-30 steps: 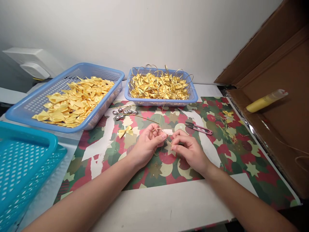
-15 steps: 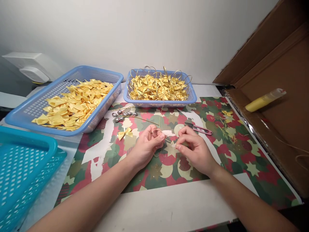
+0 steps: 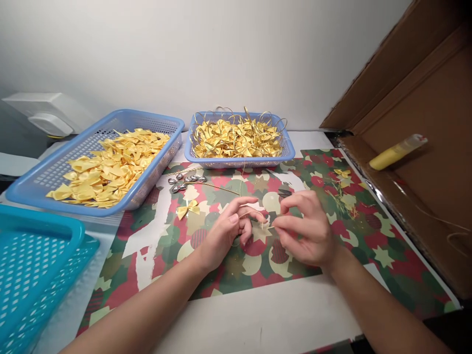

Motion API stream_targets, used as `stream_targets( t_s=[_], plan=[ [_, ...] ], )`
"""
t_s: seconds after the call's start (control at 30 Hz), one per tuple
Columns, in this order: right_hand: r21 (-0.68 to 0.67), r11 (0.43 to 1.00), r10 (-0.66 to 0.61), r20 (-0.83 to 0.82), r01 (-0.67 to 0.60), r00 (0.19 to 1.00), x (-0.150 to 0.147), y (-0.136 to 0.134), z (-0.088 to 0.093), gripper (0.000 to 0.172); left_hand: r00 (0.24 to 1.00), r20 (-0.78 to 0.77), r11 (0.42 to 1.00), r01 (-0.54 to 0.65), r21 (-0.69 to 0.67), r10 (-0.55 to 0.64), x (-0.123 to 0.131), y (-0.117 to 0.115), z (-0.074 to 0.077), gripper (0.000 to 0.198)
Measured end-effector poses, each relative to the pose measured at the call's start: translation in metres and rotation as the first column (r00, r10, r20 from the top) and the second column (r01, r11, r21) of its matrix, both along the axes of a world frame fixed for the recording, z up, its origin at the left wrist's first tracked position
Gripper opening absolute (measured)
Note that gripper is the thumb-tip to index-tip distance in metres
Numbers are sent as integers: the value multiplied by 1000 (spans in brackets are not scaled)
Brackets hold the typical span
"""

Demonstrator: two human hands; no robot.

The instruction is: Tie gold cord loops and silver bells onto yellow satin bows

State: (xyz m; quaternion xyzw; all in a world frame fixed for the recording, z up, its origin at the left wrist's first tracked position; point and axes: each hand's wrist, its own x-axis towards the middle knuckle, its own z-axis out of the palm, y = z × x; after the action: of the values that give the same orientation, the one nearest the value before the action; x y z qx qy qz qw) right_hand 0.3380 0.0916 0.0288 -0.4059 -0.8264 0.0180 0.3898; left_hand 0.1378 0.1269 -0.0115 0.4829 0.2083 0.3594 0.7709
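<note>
A thin gold cord (image 3: 253, 213) passes across the fingers of my left hand (image 3: 224, 233). That hand's thumb is pressed in against the cord, while its other fingers curl forward, partly spaced. Close by on the right, my right hand (image 3: 308, 228) has thumb and index finger pinched at the cord's end. Behind it shows the dark tip of a cutting tool (image 3: 283, 193), its pink handle now hidden. Left of my hands lie a yellow ribbon bow (image 3: 188, 209), several silver bells (image 3: 179, 187) and another gold cord (image 3: 217, 187).
Bows fill a blue basket (image 3: 145, 194) at left. Bows with gold cord loops fill a second blue basket (image 3: 236, 161) behind my hands. A teal basket (image 3: 70, 231) stands near left. At right are cord scraps (image 3: 342, 201), a cardboard box (image 3: 416, 211) and a yellow tube (image 3: 396, 153).
My left fingers have loosened from a tight pinch and stretched toward the right. My right hand has turned and now covers the cutting tool's handle. The view has shifted slightly.
</note>
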Motion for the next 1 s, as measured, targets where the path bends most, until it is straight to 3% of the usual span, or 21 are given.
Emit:
stream_targets(
  t_s=[0.17, 0.27, 0.4, 0.57, 0.67, 0.73, 0.8, 0.87, 0.93, 1.0],
  plan=[
    [13, 997, 73, 104, -75, 992, 1, -2, -3, 13, 949, -286, 974, 180, 136, -135, 3, -7, 9, 32],
    [-22, 998, 68, 115, -66, 991, -1, -3, -5, 10, 910, -394, 957, 216, 192, -126, 4, -10, 12, 36],
    [-48, 999, -8, 64, 11, 998, 2, 2, -6, 11, 916, -395, 970, 153, 186, -69, 3, -8, 9, 39],
    [-112, 989, -102, -51, 95, 994, 13, 11, -7, 11, 925, -371, 980, 141, 140, -80, 1, -7, 7, 41],
    [-143, 987, -80, -53, 71, 995, 15, 14, -9, 12, 934, -348, 984, 131, 119, -82, 1, -8, 8, 41],
    [-139, 979, -156, -23, 152, 987, 19, 16, -11, 12, 941, -330, 989, 109, 97, -71, 2, -7, 7, 42],
    [-144, 932, -326, 61, 331, 943, 28, 20, -15, 7, 952, -300, 995, 79, 69, -55, 2, -6, 6, 44],
    [-183, 834, -486, 203, 520, 850, 41, 24, -20, 23, 966, -258, 997, 45, 65, -27, 1, -4, 5, 47],
    [-244, 739, -538, 348, 628, 768, 56, 26, -25, 42, 976, -217, 997, 14, 80, 4, 1, -2, 3, 49],
    [-311, 693, -509, 427, 650, 747, 68, 28, -29, 43, 980, -197, 997, -12, 81, 28, 0, 0, 2, 48]
  ],
)
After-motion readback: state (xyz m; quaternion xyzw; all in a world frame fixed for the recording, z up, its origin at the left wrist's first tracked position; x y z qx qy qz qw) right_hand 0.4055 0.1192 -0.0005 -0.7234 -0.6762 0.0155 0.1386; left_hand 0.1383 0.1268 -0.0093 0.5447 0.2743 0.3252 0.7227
